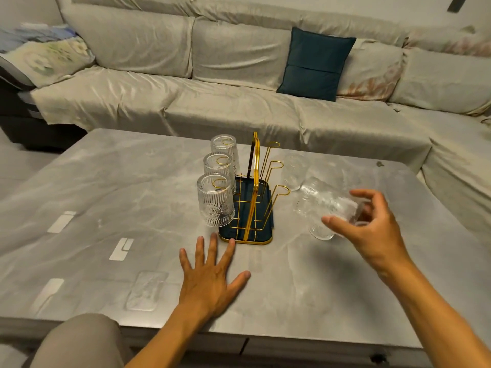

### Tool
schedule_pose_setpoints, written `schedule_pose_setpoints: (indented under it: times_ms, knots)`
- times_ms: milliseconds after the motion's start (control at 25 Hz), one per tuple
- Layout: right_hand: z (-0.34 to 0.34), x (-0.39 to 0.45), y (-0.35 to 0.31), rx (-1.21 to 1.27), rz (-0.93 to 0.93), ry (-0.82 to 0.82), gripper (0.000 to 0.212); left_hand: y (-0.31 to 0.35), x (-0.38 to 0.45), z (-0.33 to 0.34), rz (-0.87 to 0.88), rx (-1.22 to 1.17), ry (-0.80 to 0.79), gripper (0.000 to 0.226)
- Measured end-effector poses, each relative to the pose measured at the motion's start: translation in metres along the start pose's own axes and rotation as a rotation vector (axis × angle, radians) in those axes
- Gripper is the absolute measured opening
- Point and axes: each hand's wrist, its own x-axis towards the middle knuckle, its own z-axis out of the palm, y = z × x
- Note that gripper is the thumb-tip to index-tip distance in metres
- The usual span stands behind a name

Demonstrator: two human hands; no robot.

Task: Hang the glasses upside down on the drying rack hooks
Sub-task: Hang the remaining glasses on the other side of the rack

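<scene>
A gold wire drying rack [255,181] on a dark blue tray [245,239] stands mid-table. Three ribbed glasses hang upside down on its left hooks: near [215,200], middle [218,166], far [223,146]. Its three right hooks [279,189] are bare. My right hand [372,229] grips a clear glass [324,200], tilted and blurred, just right of the rack. Another glass [321,231] stands on the table under that hand, and one more [293,171] stands further back. My left hand [212,277] lies flat on the table, fingers spread, fingertips at the tray's front edge.
The grey marble-look table [106,195] has a clear flat glass piece [146,290] near its front left. A covered sofa [239,88] with a dark teal cushion [316,63] runs behind and along the right. My knee [79,341] shows at the bottom left.
</scene>
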Motion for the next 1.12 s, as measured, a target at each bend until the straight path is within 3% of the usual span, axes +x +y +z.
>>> schedule_pose_setpoints:
  times_ms: [200,440,680,1120]
  knots:
    - [0.019,0.033,-0.046,-0.150,-0.122,0.044,0.062,0.001,0.001,-0.001,-0.008,0.024,-0.023,0.080]
    - [0.054,0.045,-0.055,-0.316,-0.296,0.007,0.056,0.003,0.000,-0.003,-0.011,0.036,-0.037,0.081]
    - [0.083,0.042,-0.031,-0.435,-0.257,-0.079,0.057,0.003,0.000,-0.004,-0.010,0.034,-0.034,0.081]
    - [0.091,0.039,-0.010,-0.358,-0.189,-0.113,0.057,0.004,0.000,-0.002,-0.007,0.040,-0.027,0.079]
